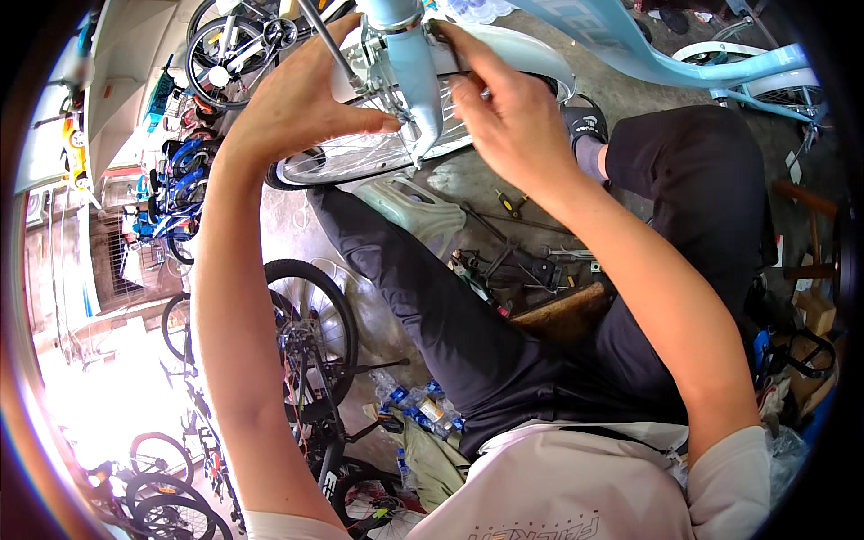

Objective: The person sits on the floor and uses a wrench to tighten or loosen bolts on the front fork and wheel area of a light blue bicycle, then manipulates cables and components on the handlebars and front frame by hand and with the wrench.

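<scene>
A light-blue bicycle fork stands at the top, over a front wheel with a white fender. A silver rim brake is mounted at the fork. My left hand wraps round the brake from the left, its thumb stretched across the brake's lower part; its other fingertips are partly hidden behind the brake. On the fork's other side, my right hand has its fingers bent close to the wheel. A small metallic bit shows between its thumb and fingers, too small to name.
Tools and a yellow-black tool lie on the floor between my legs, near a wooden piece. A black-tyred bicycle and plastic bottles are at left. More bicycles line the far left. The light-blue frame spans the upper right.
</scene>
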Demonstrator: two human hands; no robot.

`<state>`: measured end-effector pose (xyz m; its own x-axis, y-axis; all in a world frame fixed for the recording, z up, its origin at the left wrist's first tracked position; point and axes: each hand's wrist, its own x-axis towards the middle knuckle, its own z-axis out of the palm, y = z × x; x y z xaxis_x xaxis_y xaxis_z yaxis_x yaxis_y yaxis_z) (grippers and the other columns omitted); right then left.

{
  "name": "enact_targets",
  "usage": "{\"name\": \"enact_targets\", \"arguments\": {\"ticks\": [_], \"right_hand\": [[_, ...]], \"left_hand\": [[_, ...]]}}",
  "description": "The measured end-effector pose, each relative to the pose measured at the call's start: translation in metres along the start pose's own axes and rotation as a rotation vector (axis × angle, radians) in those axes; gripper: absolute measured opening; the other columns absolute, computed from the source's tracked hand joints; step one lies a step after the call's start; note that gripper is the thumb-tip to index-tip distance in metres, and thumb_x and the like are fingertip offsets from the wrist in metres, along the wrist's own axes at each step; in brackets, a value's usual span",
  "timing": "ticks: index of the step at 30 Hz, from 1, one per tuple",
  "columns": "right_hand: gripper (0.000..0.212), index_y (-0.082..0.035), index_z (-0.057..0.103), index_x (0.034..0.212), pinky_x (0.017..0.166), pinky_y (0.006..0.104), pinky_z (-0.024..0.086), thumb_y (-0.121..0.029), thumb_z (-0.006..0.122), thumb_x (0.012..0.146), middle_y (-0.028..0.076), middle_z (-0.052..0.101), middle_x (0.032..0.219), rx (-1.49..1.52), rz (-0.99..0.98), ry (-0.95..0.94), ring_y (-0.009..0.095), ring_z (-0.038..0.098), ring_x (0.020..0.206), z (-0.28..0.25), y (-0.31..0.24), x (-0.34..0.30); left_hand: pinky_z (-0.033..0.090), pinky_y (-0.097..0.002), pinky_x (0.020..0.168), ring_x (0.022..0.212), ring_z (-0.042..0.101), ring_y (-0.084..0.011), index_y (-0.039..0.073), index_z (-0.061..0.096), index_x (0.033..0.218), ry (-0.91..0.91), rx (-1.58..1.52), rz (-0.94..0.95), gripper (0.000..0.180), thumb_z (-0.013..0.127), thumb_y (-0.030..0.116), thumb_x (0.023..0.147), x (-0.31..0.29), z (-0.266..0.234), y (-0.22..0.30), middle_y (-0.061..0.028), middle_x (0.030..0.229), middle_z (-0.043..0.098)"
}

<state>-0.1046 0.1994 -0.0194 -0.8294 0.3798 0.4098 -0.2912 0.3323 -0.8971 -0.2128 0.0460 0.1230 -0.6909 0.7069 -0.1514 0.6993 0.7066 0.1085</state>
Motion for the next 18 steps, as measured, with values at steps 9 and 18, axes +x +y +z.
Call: {"name": "enact_targets", "arguments": {"ticks": [9,18], "right_hand": [[0.041,-0.008,0.055,0.133,0.063,0.0504,0.052,-0.015,0.055,0.093,0.016,0.068,0.07,-0.094,-0.03,-0.039,0.038,0.067,0.066,-0.001,0.0,0.002],[0.018,-0.004,0.068,0.094,0.046,0.0281,0.036,-0.016,0.055,0.09,0.0,0.057,0.061,0.653,0.733,-0.308,0.007,0.045,0.048,-0.046,-0.034,0.036]], "left_hand": [[0.044,-0.0402,0.106,0.123,0.059,-0.0346,0.0,0.042,0.144,0.01,-0.011,0.017,0.103,0.091,0.033,0.06,0.001,-0.001,0.0,-0.0218,0.133,0.06],[0.045,-0.0402,0.104,0.121,0.06,-0.0351,0.0,0.044,0.142,0.004,0.038,0.06,0.1,0.09,0.034,0.061,0.001,0.0,-0.008,-0.022,0.131,0.061]]}}
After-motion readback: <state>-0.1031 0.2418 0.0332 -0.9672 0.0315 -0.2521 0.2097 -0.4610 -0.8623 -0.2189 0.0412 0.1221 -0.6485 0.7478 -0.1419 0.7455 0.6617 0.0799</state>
